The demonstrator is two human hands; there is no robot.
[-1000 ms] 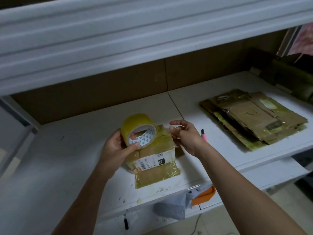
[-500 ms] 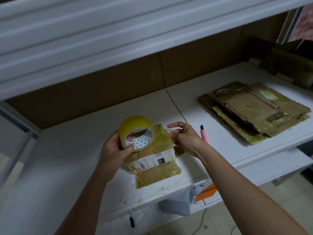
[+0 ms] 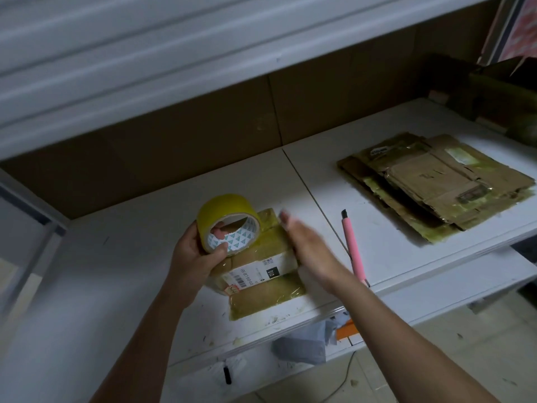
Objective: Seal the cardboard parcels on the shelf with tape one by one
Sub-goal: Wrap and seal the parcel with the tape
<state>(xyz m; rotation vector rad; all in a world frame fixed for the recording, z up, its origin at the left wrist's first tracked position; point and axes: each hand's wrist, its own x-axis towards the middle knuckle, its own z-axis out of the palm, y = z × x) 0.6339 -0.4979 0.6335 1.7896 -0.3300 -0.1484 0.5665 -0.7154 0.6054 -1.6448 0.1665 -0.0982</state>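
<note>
Left hand [image 3: 191, 251] has its grip around the yellow tape roll [image 3: 228, 223], above the taped parcel [image 3: 261, 266] near the shelf [image 3: 130, 271] front edge; right hand [image 3: 308, 242], blurred, fingers flat against the parcel's hidden right side.

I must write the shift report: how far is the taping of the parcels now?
Done: none clearly finished. In hand: the parcel at the shelf edge already carries glossy tape; left hand holds the tape roll, right hand smooths it flat. Left: cutting the tape with the pink knife; the flattened cardboard waits.
</note>
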